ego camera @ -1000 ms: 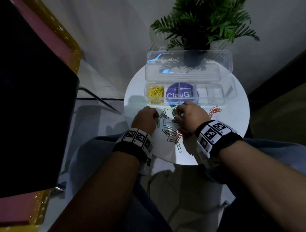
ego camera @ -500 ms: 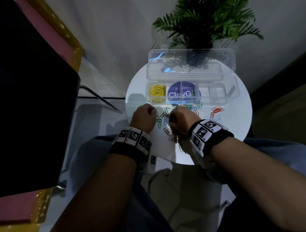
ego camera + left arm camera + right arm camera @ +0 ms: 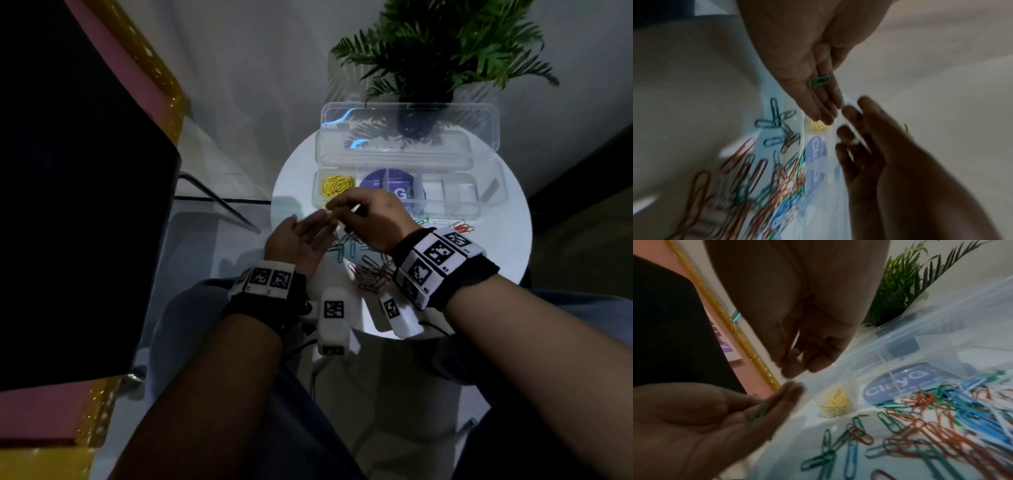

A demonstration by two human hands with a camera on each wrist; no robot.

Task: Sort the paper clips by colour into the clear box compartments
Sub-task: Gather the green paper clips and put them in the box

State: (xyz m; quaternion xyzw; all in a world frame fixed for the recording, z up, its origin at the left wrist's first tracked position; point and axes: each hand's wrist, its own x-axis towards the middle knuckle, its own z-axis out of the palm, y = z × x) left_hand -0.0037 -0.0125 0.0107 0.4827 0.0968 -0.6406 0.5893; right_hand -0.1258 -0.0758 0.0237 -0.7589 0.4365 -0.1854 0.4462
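Note:
My left hand (image 3: 317, 224) lies palm up and flat above the table's left side, with green paper clips (image 3: 819, 82) resting on its fingers. My right hand (image 3: 340, 207) hovers just over the left fingertips with its fingers (image 3: 851, 113) loosely spread, and I see no clip in them. The clear box (image 3: 486, 205) stands open behind the hands, with yellow clips (image 3: 337, 186) in its leftmost compartment. Mixed loose clips (image 3: 371, 272) in green, blue and red lie on the round white table (image 3: 507, 246) under the right wrist.
A small bunch of red clips (image 3: 462, 228) lies in front of the box at the right. A potted plant (image 3: 442, 51) stands behind the raised lid. A dark block with a gold-edged pink board (image 3: 85, 205) fills the left side.
Both hands have lifted off the clip pile. The left hand has turned palm up and opened. The right hand has moved left over the left fingers.

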